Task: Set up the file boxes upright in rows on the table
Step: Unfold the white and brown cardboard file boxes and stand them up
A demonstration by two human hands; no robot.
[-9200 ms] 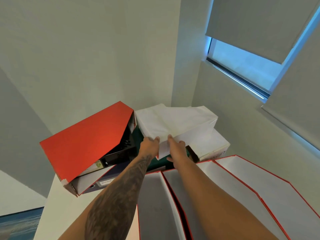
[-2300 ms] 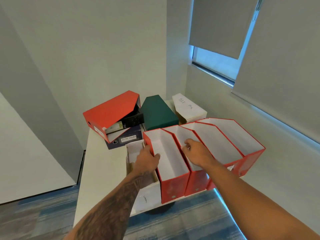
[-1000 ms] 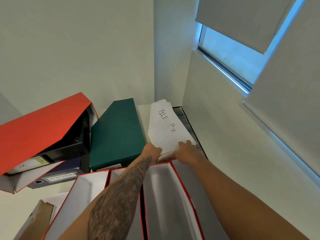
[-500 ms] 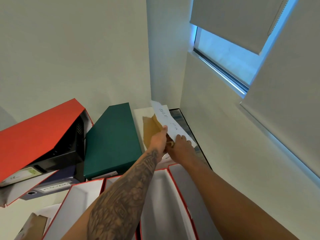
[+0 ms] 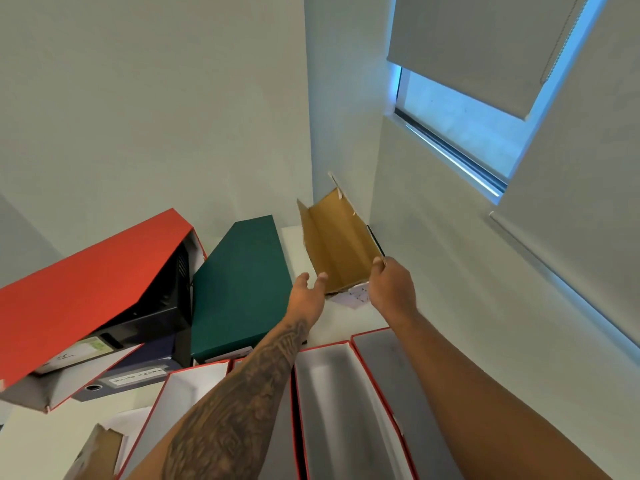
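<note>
A white cardboard file box (image 5: 337, 242) with a brown inside stands tilted up at the back of the white table (image 5: 346, 320), its open side facing me. My right hand (image 5: 391, 289) grips its right edge near the bottom. My left hand (image 5: 308, 296) is just left of the box with fingers spread, touching or nearly touching its lower left edge. Red-edged file boxes (image 5: 332, 403) stand upright in a row under my forearms. A dark green box (image 5: 242, 285) lies flat left of the raised box.
A red file box (image 5: 86, 289) lies tilted over a black box (image 5: 162, 306) and a dark blue binder (image 5: 138, 372) at the left. Another white and brown box (image 5: 100, 448) is at the lower left. Walls close in behind and to the right, with a window (image 5: 460, 129).
The white box was lying flat with its lettered side up; both hands have tipped it up onto its end, so its brown inside now faces me. My left hand has opened.
</note>
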